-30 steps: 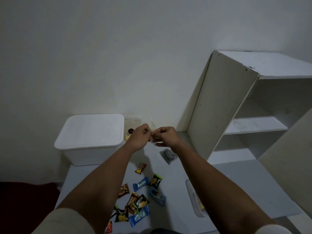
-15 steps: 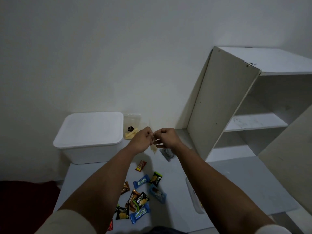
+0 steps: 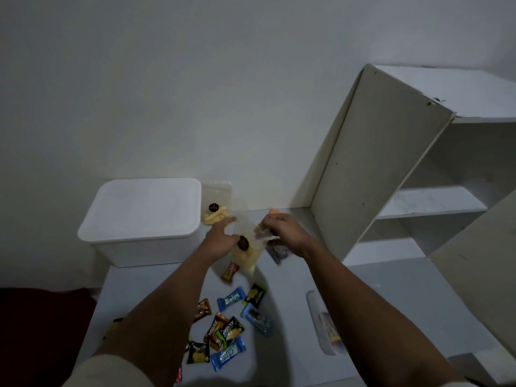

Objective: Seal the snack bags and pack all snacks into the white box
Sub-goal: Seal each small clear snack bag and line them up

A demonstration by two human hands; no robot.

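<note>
A clear snack bag [image 3: 247,256] with a round black sticker and yellow sticks inside hangs tilted between my hands above the table. My right hand [image 3: 283,233] pinches its crumpled top edge. My left hand [image 3: 220,238] lies against the bag's left side with straight fingers. The white box [image 3: 142,219] stands at the back left with its lid on. A second clear bag of yellow sticks [image 3: 216,205] leans on the wall beside it. Several small wrapped snacks [image 3: 230,301] lie scattered on the near table.
A small clear bag with dark contents [image 3: 279,254] lies under my right wrist. A clear plastic tray [image 3: 321,322] sits at the near right. A white shelf unit [image 3: 391,169] stands at the right. The white table [image 3: 284,325] ends at the left, with dark floor beyond.
Both hands were pinching the bag's top close together near the wall. They have since moved apart, the left hand's fingers have straightened, and the bag has dropped lower and tilted.
</note>
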